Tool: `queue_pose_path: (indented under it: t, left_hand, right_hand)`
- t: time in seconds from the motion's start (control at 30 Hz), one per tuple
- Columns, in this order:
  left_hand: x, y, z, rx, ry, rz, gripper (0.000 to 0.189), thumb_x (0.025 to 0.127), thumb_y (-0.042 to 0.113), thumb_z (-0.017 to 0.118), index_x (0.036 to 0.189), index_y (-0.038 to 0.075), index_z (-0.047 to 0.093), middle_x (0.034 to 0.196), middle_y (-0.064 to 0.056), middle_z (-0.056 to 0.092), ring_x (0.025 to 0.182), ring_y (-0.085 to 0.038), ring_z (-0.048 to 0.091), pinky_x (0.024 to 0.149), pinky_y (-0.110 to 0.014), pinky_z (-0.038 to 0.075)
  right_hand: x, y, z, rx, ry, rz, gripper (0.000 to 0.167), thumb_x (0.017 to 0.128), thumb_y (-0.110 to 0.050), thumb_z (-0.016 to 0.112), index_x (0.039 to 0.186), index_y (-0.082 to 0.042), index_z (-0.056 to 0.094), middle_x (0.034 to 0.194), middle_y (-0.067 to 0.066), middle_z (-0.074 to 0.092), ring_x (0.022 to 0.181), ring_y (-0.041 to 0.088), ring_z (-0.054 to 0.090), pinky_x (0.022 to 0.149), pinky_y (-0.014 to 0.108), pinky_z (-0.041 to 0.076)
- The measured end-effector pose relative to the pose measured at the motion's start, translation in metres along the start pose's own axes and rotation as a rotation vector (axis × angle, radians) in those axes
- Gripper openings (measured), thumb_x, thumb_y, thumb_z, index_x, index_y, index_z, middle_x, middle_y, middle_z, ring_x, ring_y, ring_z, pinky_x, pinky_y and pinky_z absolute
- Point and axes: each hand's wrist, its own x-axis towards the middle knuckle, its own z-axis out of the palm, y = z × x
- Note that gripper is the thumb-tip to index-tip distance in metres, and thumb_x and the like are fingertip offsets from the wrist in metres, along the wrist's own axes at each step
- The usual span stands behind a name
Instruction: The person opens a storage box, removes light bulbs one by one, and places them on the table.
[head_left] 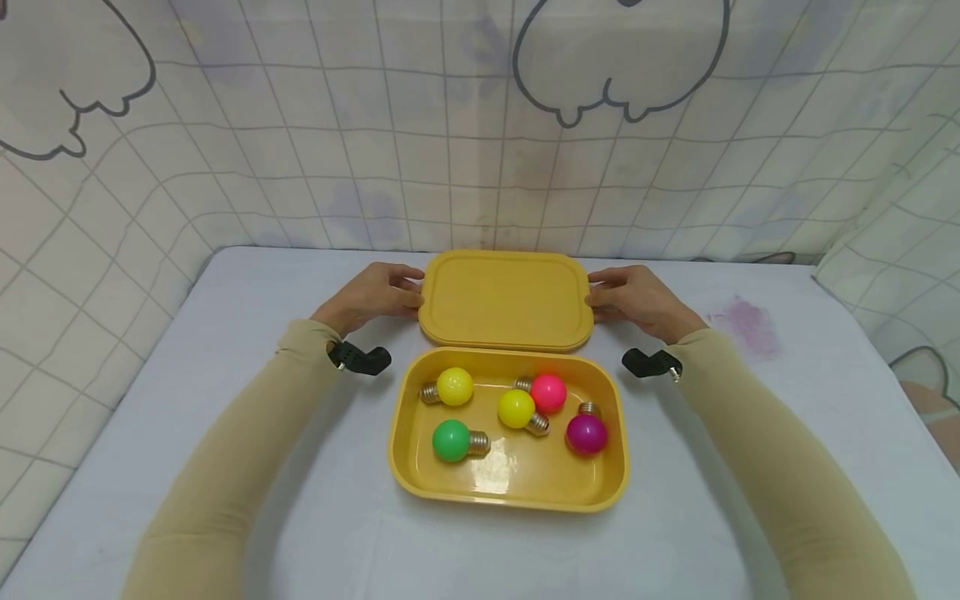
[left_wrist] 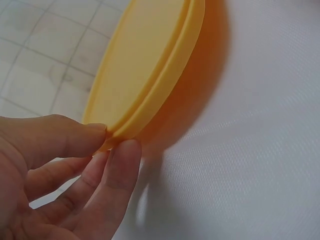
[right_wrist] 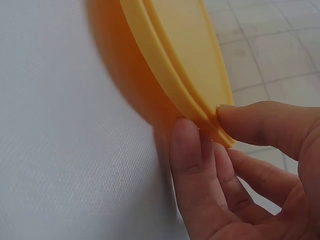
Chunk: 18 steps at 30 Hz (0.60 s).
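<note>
Both hands pinch a yellow lid by its short ends, just behind a yellow box. The left hand has its thumb on top of the rim and fingertips beneath, plain in the left wrist view on the lid. Mirrored on the other end, the right hand grips the lid between thumb and fingers. In front, the uncovered box contains several round bulbs with metal screw bases: a green bulb, two yellow ones, a pink bulb and a purple bulb.
The box and lid are on a white-covered table. A curtain with a grid pattern hangs behind the table's far edge. To the right of the right hand is a pinkish stain on the cloth. Black straps with brackets sit at both wrists.
</note>
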Motion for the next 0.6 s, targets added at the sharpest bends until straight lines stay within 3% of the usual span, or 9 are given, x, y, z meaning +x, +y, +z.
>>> queue_pose_path:
  t: [0.27,0.43,0.6]
  left_hand:
    - [0.0063,0.0015,0.0054,0.022,0.010,-0.019,0.060,0.098,0.013,0.065,0.154,0.007,0.044,0.141,-0.017,0.058,0.107,-0.022,0.068,0.103,-0.036,0.057]
    - [0.0073,0.0026,0.0068,0.021,0.014,-0.028,0.059,0.099,0.010,0.064,0.154,0.005,0.045,0.141,-0.018,0.058,0.105,-0.021,0.068,0.098,-0.034,0.059]
    - [0.0070,0.0056,0.0091,0.125,0.044,-0.019,0.058,0.098,0.012,0.065,0.152,0.004,0.047,0.140,-0.019,0.060,0.109,-0.024,0.066,0.104,-0.038,0.057]
  right_hand:
    - [0.0047,0.0040,0.0010,-0.012,0.011,0.032,0.060,0.101,-0.017,0.061,0.156,-0.003,0.041,0.144,0.022,0.056,0.117,0.027,0.064,0.099,0.033,0.056]
    - [0.0056,0.0025,0.0015,-0.050,0.012,0.033,0.059,0.101,-0.018,0.062,0.155,-0.002,0.043,0.145,0.021,0.057,0.117,0.028,0.065,0.100,0.033,0.057]
    - [0.0066,0.0000,0.0027,-0.077,0.013,0.024,0.058,0.100,-0.018,0.064,0.152,0.001,0.046,0.147,0.022,0.056,0.116,0.028,0.067,0.101,0.036,0.056]
